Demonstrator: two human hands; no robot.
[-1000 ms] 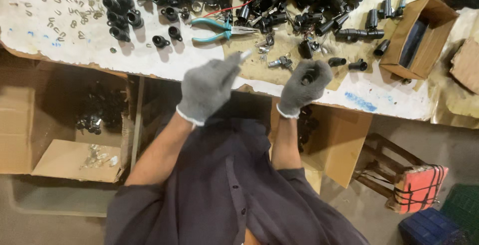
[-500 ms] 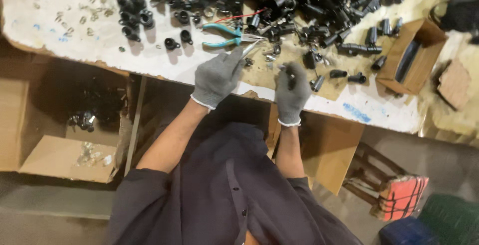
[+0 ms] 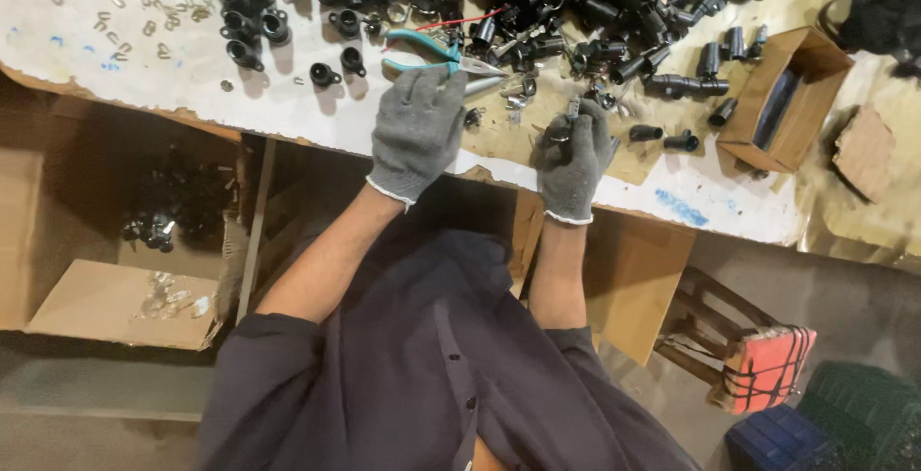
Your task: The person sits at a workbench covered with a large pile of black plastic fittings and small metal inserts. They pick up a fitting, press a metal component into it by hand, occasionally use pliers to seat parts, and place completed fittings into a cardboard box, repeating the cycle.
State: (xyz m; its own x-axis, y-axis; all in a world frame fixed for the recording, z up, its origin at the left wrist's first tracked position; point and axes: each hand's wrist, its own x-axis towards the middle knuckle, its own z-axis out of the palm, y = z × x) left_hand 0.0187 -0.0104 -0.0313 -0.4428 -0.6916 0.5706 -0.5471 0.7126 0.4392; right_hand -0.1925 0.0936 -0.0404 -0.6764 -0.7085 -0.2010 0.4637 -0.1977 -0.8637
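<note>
A small black fitting point(image 3: 573, 109) is pinched in the closed fingers of the gloved right hand point(image 3: 574, 150) near the table's point(image 3: 288, 106) near edge. The left hand point(image 3: 419, 126) lies flat, fingers extended, over the teal-handled pliers point(image 3: 436, 55). The fitting is best kept steady while the pliers are gripped firmly.
</note>
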